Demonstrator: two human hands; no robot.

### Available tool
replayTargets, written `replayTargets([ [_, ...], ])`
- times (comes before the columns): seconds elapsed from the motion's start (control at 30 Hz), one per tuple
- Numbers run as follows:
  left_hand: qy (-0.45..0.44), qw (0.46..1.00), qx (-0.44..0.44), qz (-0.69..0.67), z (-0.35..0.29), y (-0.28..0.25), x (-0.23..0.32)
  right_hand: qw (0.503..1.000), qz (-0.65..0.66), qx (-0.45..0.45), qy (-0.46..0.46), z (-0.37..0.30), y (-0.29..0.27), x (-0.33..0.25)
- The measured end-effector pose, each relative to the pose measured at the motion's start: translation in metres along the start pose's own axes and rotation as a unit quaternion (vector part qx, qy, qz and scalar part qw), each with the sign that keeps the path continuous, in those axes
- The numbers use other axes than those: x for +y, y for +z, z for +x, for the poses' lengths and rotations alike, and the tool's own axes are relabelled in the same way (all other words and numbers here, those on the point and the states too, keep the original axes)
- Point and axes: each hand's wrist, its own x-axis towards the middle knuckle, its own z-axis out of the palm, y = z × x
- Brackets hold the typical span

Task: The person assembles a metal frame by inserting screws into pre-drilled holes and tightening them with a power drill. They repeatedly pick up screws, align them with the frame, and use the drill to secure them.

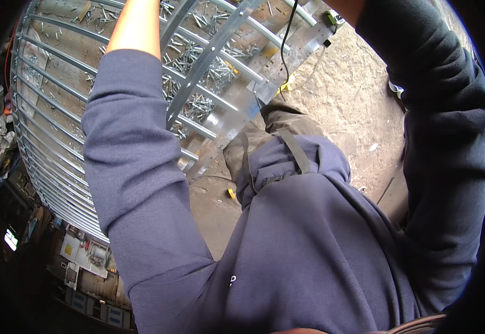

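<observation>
Both my arms reach up past the top edge of the view, so neither hand shows. My left forearm [134,30], bare below a pushed-up dark blue sleeve, passes over a metal grille [203,65] of parallel tubes joined by flat perforated bars. At the upper right, only a bit of my right wrist [347,10] shows beyond its sleeve. Loose screws or bolts [200,106] lie heaped beneath the tubes, on a metal-topped table [228,119]. What my hands hold or touch is hidden.
A black cable [284,53] hangs by the table's edge. On it sits a green and black tool-like item [331,19]. The floor [348,83] is rough, pale concrete. Further grille tubes [53,161] curve along the left, with cluttered shelving [86,253] beyond.
</observation>
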Motion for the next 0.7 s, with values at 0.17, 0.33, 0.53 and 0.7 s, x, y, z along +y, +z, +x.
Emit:
replayTargets([
  [0.17,-0.117,0.967,0.003,-0.226,0.021,0.024,0.016,0.993,0.055,-0.037,0.100,0.016,0.004,0.004],
  [0.33,-0.164,0.934,0.005,-0.318,0.010,0.013,0.017,0.998,-0.057,-0.037,0.003,0.021,0.005,0.011],
  [0.53,-0.136,0.978,-0.008,-0.155,0.003,-0.008,0.007,0.995,-0.079,-0.018,-0.061,0.040,0.004,0.000],
  [0.7,-0.120,0.978,-0.025,-0.170,0.004,-0.004,0.017,0.996,0.009,0.031,-0.082,0.028,0.013,0.018],
])
